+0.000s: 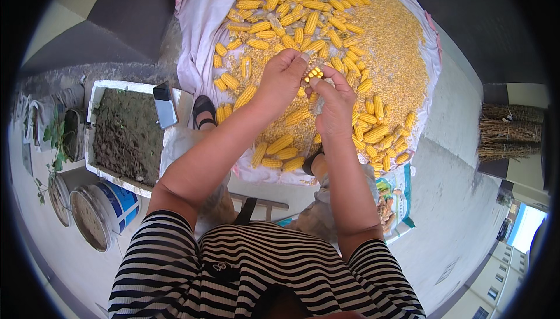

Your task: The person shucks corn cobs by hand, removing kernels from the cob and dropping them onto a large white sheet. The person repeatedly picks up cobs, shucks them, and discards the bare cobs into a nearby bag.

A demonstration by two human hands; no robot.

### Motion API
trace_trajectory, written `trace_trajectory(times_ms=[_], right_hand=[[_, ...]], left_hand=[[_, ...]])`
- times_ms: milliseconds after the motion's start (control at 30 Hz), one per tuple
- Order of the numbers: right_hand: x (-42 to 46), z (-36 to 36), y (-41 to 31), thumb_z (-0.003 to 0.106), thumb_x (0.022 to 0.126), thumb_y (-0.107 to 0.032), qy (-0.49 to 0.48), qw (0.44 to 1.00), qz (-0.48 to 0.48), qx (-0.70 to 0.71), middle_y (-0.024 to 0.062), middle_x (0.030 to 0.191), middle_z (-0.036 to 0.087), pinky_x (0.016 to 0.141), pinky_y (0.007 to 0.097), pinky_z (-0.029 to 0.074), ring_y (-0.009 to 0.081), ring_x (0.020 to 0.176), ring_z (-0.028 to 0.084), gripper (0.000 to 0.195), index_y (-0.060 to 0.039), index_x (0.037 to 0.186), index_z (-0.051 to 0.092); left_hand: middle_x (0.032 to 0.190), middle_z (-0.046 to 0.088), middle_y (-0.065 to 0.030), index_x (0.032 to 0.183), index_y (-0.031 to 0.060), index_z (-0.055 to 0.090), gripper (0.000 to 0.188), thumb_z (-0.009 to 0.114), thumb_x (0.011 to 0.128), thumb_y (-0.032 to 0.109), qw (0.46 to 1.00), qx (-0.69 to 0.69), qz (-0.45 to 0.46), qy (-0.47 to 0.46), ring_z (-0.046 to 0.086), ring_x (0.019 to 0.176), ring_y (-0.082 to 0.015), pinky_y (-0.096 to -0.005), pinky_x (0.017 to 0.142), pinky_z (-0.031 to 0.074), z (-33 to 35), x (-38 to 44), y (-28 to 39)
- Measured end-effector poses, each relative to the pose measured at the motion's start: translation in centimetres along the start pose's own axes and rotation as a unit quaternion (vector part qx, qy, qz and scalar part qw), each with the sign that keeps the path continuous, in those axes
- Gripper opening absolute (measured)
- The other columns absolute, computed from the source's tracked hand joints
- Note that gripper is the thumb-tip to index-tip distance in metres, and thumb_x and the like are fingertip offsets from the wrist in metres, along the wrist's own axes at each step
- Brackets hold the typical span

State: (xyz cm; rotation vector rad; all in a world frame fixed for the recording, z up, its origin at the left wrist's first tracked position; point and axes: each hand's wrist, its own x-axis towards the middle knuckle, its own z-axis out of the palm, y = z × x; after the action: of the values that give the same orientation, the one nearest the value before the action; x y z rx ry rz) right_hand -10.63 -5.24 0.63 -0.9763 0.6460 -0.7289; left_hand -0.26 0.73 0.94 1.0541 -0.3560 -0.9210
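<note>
Both of my hands meet over a light cloth [197,39] spread with yellow corn. My left hand [286,76] pinches the upper end of a partly shelled corn cob [313,74], which has a patch of yellow kernels left on it. Around the lower side of the cob, my right hand [334,98] has its fingers and thumb closed. Something pale, perhaps a bare part of a cob, shows under the right palm. Beneath and beyond the hands lie many whole ears of corn [313,21] and a wide layer of loose kernels [393,43].
Left of the cloth stands a white foam box of soil [124,133], with a smartphone [165,105] on its rim. Buckets [92,218] are at the lower left. A printed bag [396,201] lies by my right leg. My sandalled feet touch the cloth's near part. Bundled stalks [509,131] are far right.
</note>
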Motion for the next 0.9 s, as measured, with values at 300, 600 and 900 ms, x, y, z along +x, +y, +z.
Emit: trace_trajectory(times_ms=[300,600,900], right_hand=[[0.1,-0.6,-1.0,0.067,0.078,0.002,-0.017,0.997,-0.065,-0.047,0.0009,0.087,0.057,0.067,0.0236,0.048,0.0095,0.074,0.058,0.041,-0.0028,0.118,0.06],[0.3,-0.5,-0.7,0.071,0.079,-0.005,-0.024,0.984,-0.122,-0.124,0.0004,0.083,0.059,0.069,0.0208,0.046,0.0058,0.08,0.054,0.03,-0.0017,0.108,0.065],[0.3,-0.6,-0.9,0.071,0.074,-0.004,-0.003,0.994,-0.099,0.054,0.0031,0.081,0.057,0.057,0.0225,0.045,0.0078,0.067,0.055,0.033,0.0023,0.106,0.064]], left_hand=[[0.072,0.054,0.0015,0.097,0.0085,0.055,0.014,0.058,0.091,0.021,0.995,0.022,-0.09,-0.03,0.042,0.05,-0.0045,-0.0202,0.043,0.029,-0.7,0.5,1.0],[0.07,0.054,0.0076,0.089,0.0132,0.059,0.009,0.062,0.093,0.021,0.999,0.019,-0.018,0.034,0.041,0.052,0.0004,-0.0158,0.043,0.029,0.9,0.9,-0.4],[0.068,0.052,0.0055,0.1,0.0101,0.057,0.016,0.059,0.094,0.025,0.994,-0.082,-0.069,0.021,0.042,0.053,-0.0017,-0.0173,0.043,0.029,1.3,0.9,-0.1]])
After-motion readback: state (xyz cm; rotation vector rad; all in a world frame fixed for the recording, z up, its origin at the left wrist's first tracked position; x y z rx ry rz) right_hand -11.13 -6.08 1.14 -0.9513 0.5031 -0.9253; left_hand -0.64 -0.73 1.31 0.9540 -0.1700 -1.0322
